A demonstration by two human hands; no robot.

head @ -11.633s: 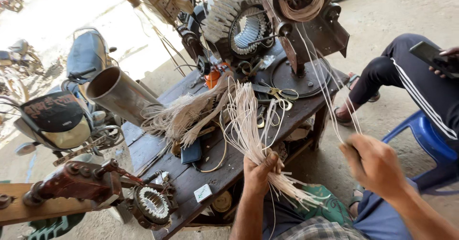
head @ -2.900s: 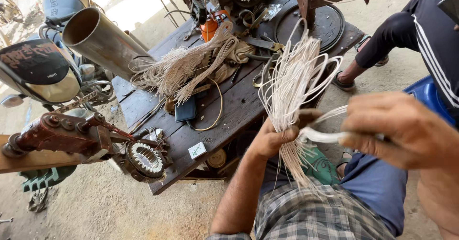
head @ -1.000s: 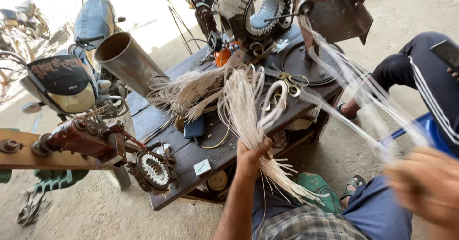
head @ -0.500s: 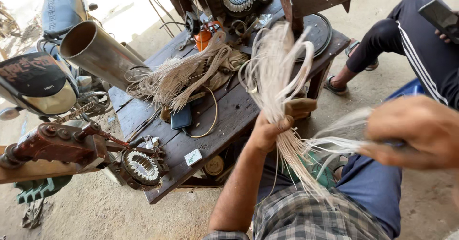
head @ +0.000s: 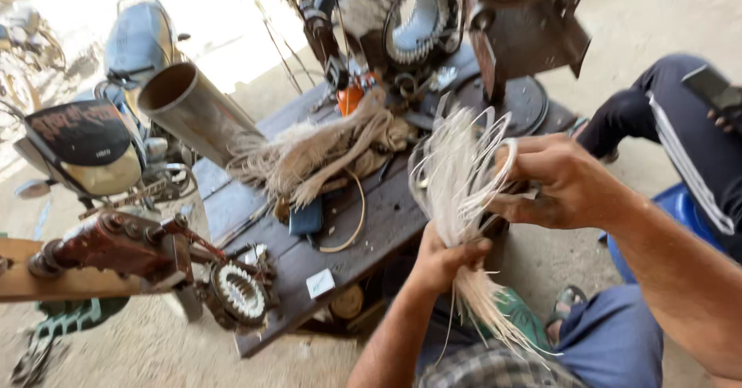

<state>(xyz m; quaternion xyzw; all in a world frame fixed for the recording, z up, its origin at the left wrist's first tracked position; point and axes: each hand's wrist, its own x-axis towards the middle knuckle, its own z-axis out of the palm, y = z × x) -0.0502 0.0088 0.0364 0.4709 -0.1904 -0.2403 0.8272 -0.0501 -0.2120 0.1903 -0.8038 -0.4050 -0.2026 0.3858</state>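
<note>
My left hand grips a bundle of pale thin strips near its lower part, with loose ends fanning out below my fist. My right hand holds the looped upper strands of the same bundle at its right side, just above and right of the left hand. Both hands are over the near edge of a dark wooden workbench.
A heap of similar pale strips lies on the bench beside a metal pipe, a motor stator and a dark machine. A red tool and a small stator sit at left. Another person's leg is at right.
My right hand has come back up from the lower right to the top of the bundle, looping strands over it. The left hand keeps its grip.
</note>
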